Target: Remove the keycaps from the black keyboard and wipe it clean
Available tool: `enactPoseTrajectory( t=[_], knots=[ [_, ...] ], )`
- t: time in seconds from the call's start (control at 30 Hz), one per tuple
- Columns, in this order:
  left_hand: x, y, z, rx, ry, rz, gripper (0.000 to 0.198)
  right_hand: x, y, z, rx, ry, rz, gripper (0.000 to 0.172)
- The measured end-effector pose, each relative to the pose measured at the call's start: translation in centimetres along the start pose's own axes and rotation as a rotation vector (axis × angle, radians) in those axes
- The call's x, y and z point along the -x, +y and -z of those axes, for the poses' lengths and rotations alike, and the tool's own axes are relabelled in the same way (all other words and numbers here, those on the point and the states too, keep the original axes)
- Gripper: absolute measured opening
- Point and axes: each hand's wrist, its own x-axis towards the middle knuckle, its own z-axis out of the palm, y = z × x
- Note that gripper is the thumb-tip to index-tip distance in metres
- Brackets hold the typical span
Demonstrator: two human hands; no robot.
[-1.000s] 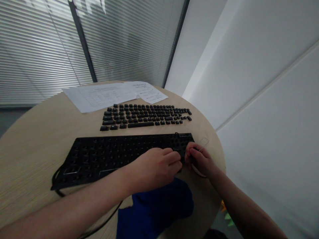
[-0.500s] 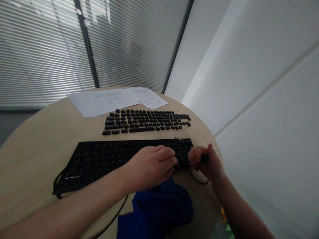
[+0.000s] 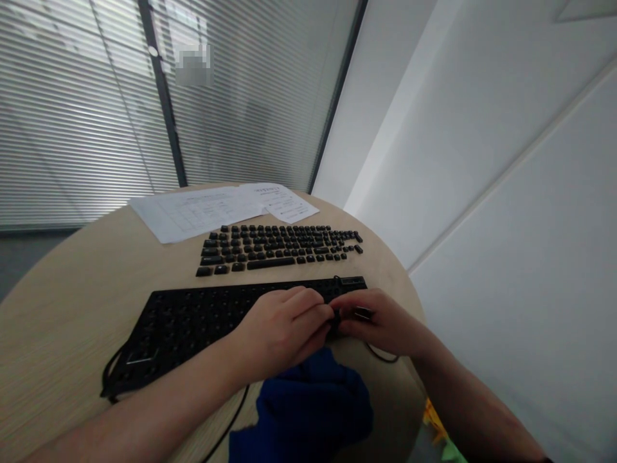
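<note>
A black keyboard (image 3: pixel 193 321) with its keycaps off lies across the table in front of me. Above its right part, my left hand (image 3: pixel 289 331) is closed, fingertips pinched together. My right hand (image 3: pixel 380 321) meets it there, thumb and fingers closing near a small dark piece (image 3: pixel 336 316) between the two hands. Another dark object (image 3: pixel 364 313) shows in the right hand's grip; its kind is unclear. Beyond the keyboard, black keycaps (image 3: pixel 270 263) are laid out in keyboard order. The fingers hide part of the keyboard's right end.
Printed sheets (image 3: pixel 193 215) lie at the back of the round wooden table (image 3: pixel 62 302). A blue cloth (image 3: pixel 313 411) is at the near edge, beside a black cable (image 3: pixel 226 431). A white wall (image 3: pixel 506 257) stands to the right, and blinds (image 3: pixel 72 128) hang behind.
My right hand has moved left from the keyboard's right end and now meets my left hand. The left hand has stayed nearly in place. The view has tilted slightly up.
</note>
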Motion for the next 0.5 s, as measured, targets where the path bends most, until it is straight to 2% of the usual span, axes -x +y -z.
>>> enactPoseTrajectory(
  t=[0.17, 0.23, 0.37, 0.43, 0.5],
  knots=[
    [0.1, 0.0, -0.3, -0.011, -0.013, -0.005, 0.014, -0.9, 0.8, 1.0, -0.070, -0.067, -0.023, 0.018],
    [0.2, -0.2, -0.5, -0.025, -0.030, 0.021, 0.016, -1.4, 2.4, 2.5, -0.041, -0.018, -0.050, 0.020],
    [0.6, -1.3, -0.7, -0.101, -0.154, 0.120, 0.020, -3.4, 8.1, 6.7, 0.262, 0.317, -0.202, 0.025],
    [0.7, -1.9, -0.7, -0.125, -0.266, 0.183, 0.018, -4.5, 11.4, 8.2, 0.457, 0.379, -0.300, 0.023],
    [0.8, -2.3, -0.5, -0.131, -0.370, 0.241, 0.015, -5.2, 14.2, 8.7, 0.571, 0.400, -0.395, 0.024]
  ],
)
